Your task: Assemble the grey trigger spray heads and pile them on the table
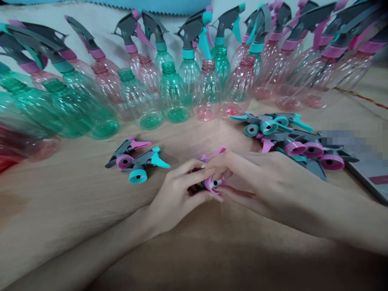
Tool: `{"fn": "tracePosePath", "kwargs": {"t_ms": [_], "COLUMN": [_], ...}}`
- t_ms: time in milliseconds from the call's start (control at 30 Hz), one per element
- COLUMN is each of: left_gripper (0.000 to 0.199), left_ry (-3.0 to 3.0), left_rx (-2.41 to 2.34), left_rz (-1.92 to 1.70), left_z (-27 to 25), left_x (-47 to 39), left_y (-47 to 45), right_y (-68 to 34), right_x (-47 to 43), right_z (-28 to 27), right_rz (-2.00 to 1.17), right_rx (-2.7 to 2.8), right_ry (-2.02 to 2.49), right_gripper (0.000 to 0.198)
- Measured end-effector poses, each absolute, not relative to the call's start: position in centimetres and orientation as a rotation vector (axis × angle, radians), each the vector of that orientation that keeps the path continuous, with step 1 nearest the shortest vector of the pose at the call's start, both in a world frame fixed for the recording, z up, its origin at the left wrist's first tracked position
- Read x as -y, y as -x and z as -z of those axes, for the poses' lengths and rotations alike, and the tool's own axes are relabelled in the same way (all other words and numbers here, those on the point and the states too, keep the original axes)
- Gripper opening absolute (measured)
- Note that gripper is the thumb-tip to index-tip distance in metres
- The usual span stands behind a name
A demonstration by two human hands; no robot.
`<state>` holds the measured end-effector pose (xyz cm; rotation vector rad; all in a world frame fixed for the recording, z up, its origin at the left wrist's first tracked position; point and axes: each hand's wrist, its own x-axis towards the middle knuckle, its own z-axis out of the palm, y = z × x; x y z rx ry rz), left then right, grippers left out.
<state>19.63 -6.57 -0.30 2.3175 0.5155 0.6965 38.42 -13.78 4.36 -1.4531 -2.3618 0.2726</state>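
Both of my hands meet over the near middle of the table around one trigger spray head (216,182) with a pink collar and pink trigger. My left hand (182,184) grips its grey body from the left, fingers and thumb closed round it. The fingers of my right hand (251,173) are closed on the pink collar from the right, and a white insert with a dark centre shows inside the collar. Fingers hide most of the grey body. Left of my hands lie two loose spray heads, one with a pink collar (124,161) and one with a turquoise collar (138,176).
A pile of spray heads (303,149) lies to the right, beside a phone-like device (371,173). Open green bottles (176,95) and pink bottles (207,91) stand in front of several bottles fitted with spray heads (188,66). A twisted cord (360,96) lies at far right.
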Motion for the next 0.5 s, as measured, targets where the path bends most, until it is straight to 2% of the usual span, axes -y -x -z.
{"fn": "tracePosePath", "kwargs": {"t_ms": [200,333,500], "left_gripper": [0.015,0.018,0.010], "left_ry": [-2.327,-2.334,-2.320], "left_rx": [-0.524,-0.522,-0.521], "left_rz": [-0.711,-0.704,-0.677], "left_z": [0.2,0.1,0.1], "left_x": [6.5,6.6,6.7], "left_y": [-19.7,-19.7,-19.7], "right_y": [-38.3,-38.9,-39.3], "right_x": [13.6,13.4,13.5], "right_z": [-4.2,-4.1,-4.3], "right_rz": [-0.235,-0.352,-0.399], "right_rx": [2.359,2.320,2.299], "right_ry": [1.453,1.444,1.441], "right_gripper": [0.018,0.018,0.016]}}
